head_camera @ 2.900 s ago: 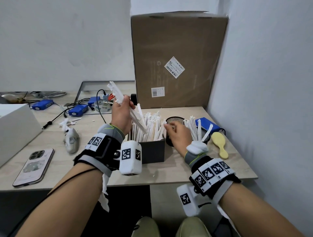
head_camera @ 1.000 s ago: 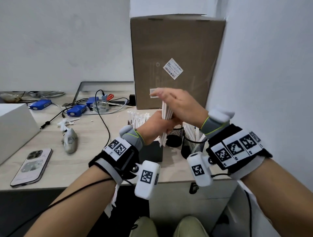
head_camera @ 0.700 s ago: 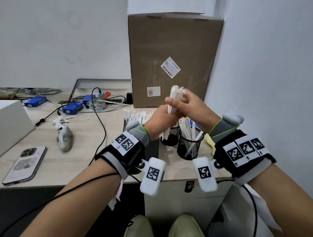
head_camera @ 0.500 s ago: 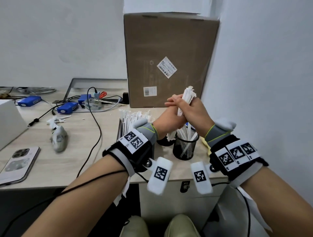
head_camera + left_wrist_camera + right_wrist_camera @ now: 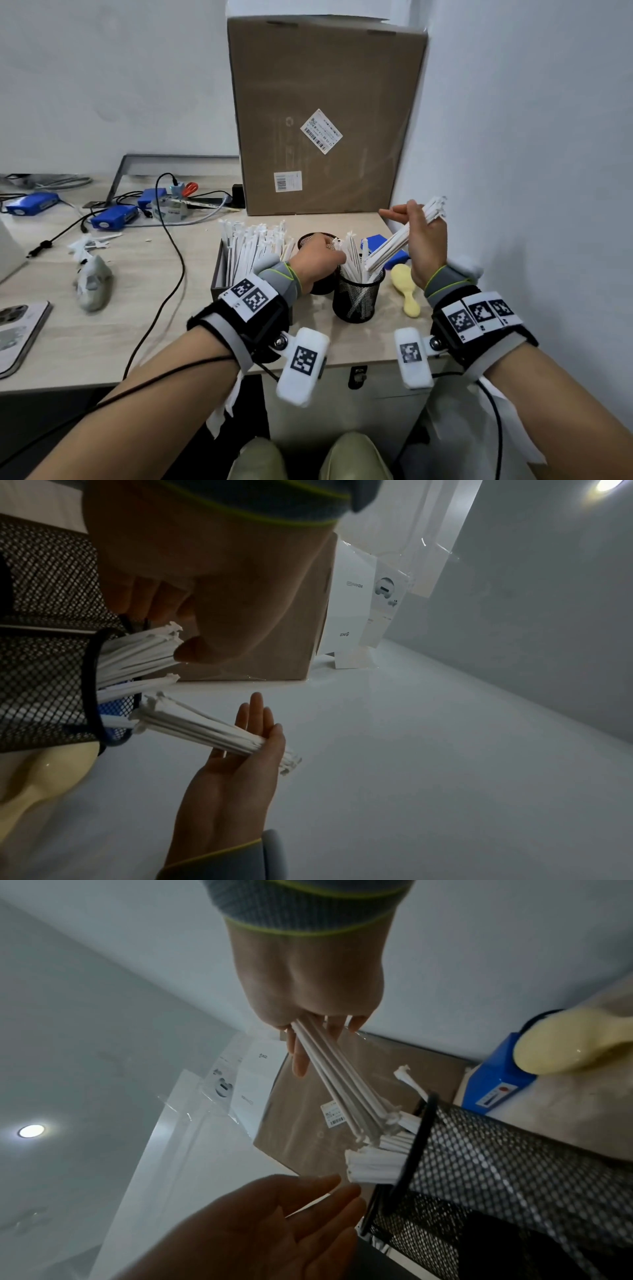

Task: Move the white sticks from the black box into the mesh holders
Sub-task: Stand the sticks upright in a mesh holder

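My right hand [image 5: 423, 236] grips a bundle of white sticks [image 5: 397, 240], index finger stretched out. The bundle slants down to the left, and its lower end sits at the rim of the near mesh holder [image 5: 358, 299], which holds several sticks. In the right wrist view the bundle [image 5: 339, 1085] meets the holder rim [image 5: 423, 1129]. My left hand [image 5: 320, 255] reaches over the far mesh holder [image 5: 310, 238], its straight fingers [image 5: 318, 1196] touching the stick tops [image 5: 373, 1164] in the near holder. The black box [image 5: 219, 274], full of white sticks [image 5: 255, 245], stands left of the holders.
A tall cardboard box [image 5: 325, 113] stands behind the holders, with a wall close on the right. A yellow brush [image 5: 406, 291] and a blue box [image 5: 380, 241] lie right of the holders. A phone [image 5: 17, 329], cables and blue devices [image 5: 114, 216] lie to the left.
Both hands held the bundle upright together. Now my left hand has let go and dropped to the holders, while my right hand alone tilts the bundle down toward the near holder.
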